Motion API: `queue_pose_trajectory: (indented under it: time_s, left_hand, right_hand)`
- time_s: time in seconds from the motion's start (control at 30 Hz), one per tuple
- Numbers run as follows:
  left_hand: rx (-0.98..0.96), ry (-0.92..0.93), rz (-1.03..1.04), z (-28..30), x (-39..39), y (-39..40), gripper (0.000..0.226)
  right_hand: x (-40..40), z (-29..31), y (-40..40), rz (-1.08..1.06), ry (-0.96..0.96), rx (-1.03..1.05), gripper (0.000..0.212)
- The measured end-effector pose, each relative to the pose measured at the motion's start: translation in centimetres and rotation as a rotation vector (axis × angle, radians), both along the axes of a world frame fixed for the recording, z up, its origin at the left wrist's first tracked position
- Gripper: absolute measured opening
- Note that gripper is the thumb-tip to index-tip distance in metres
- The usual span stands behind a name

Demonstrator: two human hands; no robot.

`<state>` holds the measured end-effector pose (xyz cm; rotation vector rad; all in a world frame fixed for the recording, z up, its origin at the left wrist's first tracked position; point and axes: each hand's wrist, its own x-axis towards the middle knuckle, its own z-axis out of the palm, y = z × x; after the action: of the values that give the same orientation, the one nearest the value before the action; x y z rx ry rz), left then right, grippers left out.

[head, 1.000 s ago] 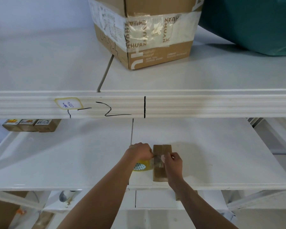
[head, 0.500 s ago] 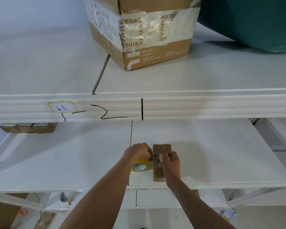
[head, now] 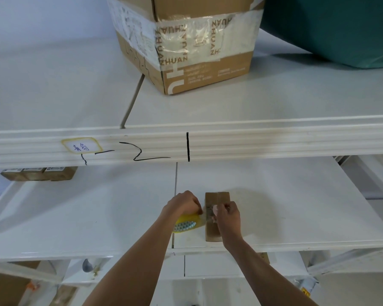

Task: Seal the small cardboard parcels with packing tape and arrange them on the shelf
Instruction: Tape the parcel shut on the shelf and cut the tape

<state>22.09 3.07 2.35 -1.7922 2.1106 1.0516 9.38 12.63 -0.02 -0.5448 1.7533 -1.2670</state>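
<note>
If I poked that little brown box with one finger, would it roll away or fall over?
Probably neither. The small parcel lies flat on its wide face on the shelf, so it would likely slide, not tip. It has flat sides and corners, so rolling seems unlikely. Being small cardboard, it is probably light, and the right hand helps hold it in place.

On the lower white shelf board (head: 274,206) a small brown cardboard parcel (head: 216,198) lies near the front edge. A yellow-cored roll of packing tape (head: 187,224) sits just left of it. Three small brown parcels (head: 39,173) stand far left, at the back. On the upper shelf (head: 274,96) a large taped cardboard carton (head: 197,40) stands, with a teal fabric bundle (head: 332,27) to its right.
</note>
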Motion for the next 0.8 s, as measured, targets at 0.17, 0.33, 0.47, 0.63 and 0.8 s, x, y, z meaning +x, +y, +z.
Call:
queue_pose_trajectory:
  time_s: [0.17,0.33,0.47,0.63,0.8]
  left_hand:
    - [-0.028,0.110,0.072,-0.4,2.3,-0.2,0.017]
    - [0.018,0.275,0.177,-0.1,3.8,0.2,0.018]
    - [0.023,0.331,0.240,-0.1,4.5,0.7,0.012]
    - [0.031,0.393,0.273,0.4,4.9,1.3,0.015]
    - [0.085,0.492,0.360,1.1,4.5,2.0,0.010]
  right_hand:
    - [-0.2,-0.4,-0.2,0.007,-0.020,0.017,0.010]
    - [-1.1,0.4,-0.8,-0.011,-0.076,0.072,0.010]
    - [-3.0,1.7,-1.1,-0.100,-0.072,0.051,0.006]
    - [-6.9,0.4,-0.5,0.001,0.367,0.099,0.014]
    - [-9.5,-2.8,1.2,0.133,0.573,0.265,0.022]
